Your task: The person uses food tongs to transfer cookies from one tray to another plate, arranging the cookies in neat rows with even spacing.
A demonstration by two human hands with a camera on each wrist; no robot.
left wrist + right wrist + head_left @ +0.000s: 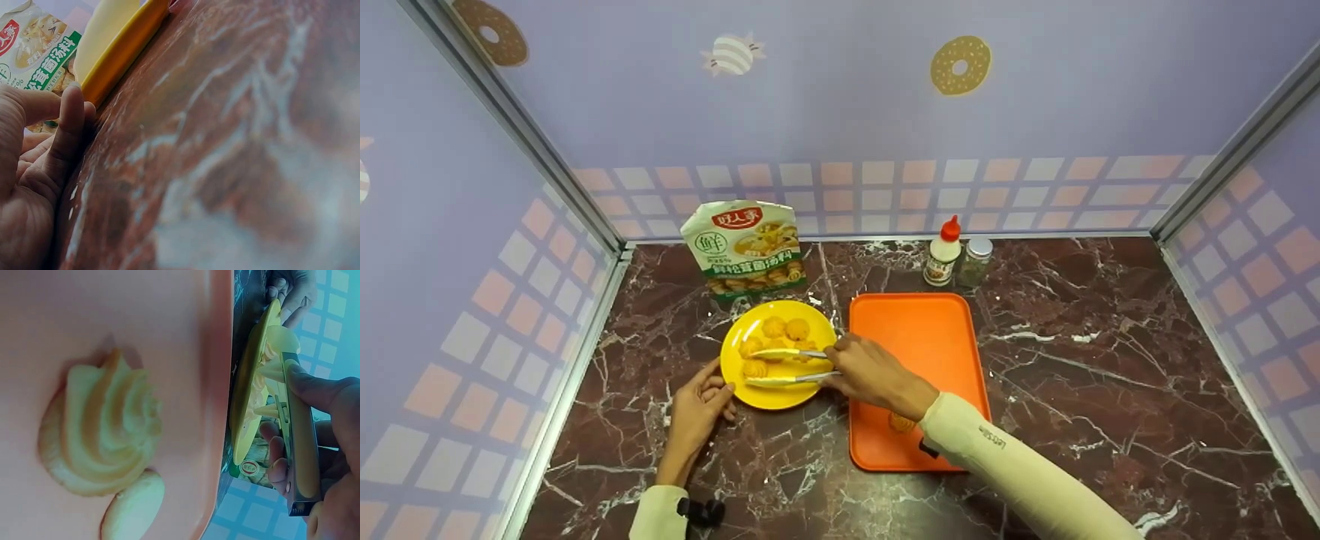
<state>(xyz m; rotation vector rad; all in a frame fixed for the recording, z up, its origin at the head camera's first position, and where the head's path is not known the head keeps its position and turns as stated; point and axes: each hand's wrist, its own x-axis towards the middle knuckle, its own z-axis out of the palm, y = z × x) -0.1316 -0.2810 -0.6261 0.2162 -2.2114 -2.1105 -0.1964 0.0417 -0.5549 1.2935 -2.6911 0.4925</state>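
A yellow plate [780, 399] bears several piped, swirl-shaped cookies [775, 327]. My left hand [697, 411] holds the plate's left rim, thumb against the edge, as the left wrist view also shows. My right hand [877, 373] grips a pair of tongs [791, 380] with metal handles and pale yellow tips. Those tips are spread apart over the plate among the cookies; whether they touch one I cannot tell. To the right lies an orange tray [915, 322]. On it are a swirl cookie [107, 430] and an oval, pale biscuit [135, 509], partly hidden by my right arm in the head view.
Behind the plate stands a printed food pouch [746, 247]. A red-capped squeeze bottle [942, 255] and a small silver-lidded jar [976, 262] stand behind the tray. Patterned walls enclose the dark marble tabletop [1072, 375] at the back and both sides.
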